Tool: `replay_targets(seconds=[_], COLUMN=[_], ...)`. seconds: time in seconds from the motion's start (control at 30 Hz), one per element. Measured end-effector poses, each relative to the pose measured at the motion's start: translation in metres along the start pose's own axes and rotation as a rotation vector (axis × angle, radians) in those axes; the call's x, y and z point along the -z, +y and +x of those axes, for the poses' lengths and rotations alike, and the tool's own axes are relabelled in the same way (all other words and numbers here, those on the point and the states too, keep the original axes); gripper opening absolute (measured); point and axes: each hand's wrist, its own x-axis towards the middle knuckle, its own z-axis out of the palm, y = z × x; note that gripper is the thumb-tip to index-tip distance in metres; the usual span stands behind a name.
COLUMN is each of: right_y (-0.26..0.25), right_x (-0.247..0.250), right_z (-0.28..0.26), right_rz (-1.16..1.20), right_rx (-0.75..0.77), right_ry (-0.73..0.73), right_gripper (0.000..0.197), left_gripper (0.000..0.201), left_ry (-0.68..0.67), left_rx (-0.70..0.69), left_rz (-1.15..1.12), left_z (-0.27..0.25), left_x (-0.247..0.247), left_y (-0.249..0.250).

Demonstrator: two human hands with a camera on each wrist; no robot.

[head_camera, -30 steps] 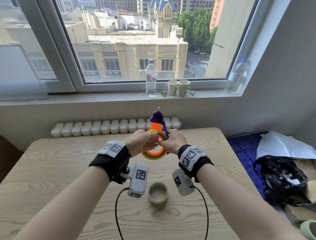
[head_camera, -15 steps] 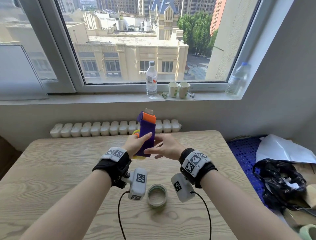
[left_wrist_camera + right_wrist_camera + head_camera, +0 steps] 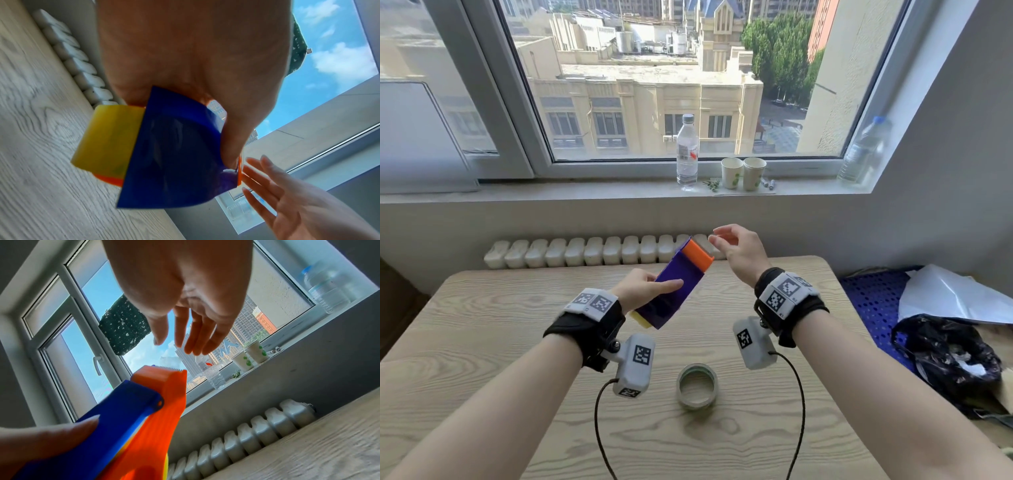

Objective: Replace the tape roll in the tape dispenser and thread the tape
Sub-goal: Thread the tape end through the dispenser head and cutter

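Note:
My left hand (image 3: 643, 289) grips the purple and orange tape dispenser (image 3: 674, 287) above the table, tilted with its orange cutter end (image 3: 697, 253) up and to the right. A yellow tape roll (image 3: 109, 138) sits in the dispenser's lower end. My right hand (image 3: 736, 245) hovers just right of the cutter end with relaxed fingers (image 3: 191, 337), holding nothing and apart from the serrated blade (image 3: 166, 367). A second, pale tape roll (image 3: 697, 385) lies flat on the table between my forearms.
The wooden table (image 3: 482, 342) ends at a white radiator (image 3: 585, 250) under the windowsill. A water bottle (image 3: 687, 152) and two paper cups (image 3: 743, 173) stand on the sill. A black bag (image 3: 945, 356) and white sheet (image 3: 955, 298) lie off the table's right edge.
My right hand has let go of the dispenser and lifted up to the right of its cutter end. My left hand has tilted the dispenser from upright to leaning right.

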Motion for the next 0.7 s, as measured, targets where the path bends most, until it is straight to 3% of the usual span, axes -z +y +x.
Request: replay_targets(seconds=[0.17,0.4,0.7], right_y=[0.000,0.007,0.009], right_x=[0.001,0.000,-0.007], right_z=[0.007,0.010,0.004], right_rz=[-0.059,-0.073,-0.204], right_rx=[-0.018,-0.031,0.092], right_ry=[-0.132,-0.104,-0.051], right_gripper=[0.020,0.010,0.009], left_gripper=[0.050,0.064,0.046], left_ry=[-0.044,-0.070,-0.007], left_rx=[0.012,0.021,0.024], left_rz=[0.098,0.159,0.217], left_z=[0.000,0.004,0.015], left_x=[0.005,0.011,0.010], left_y=[0.001,0.001,0.009])
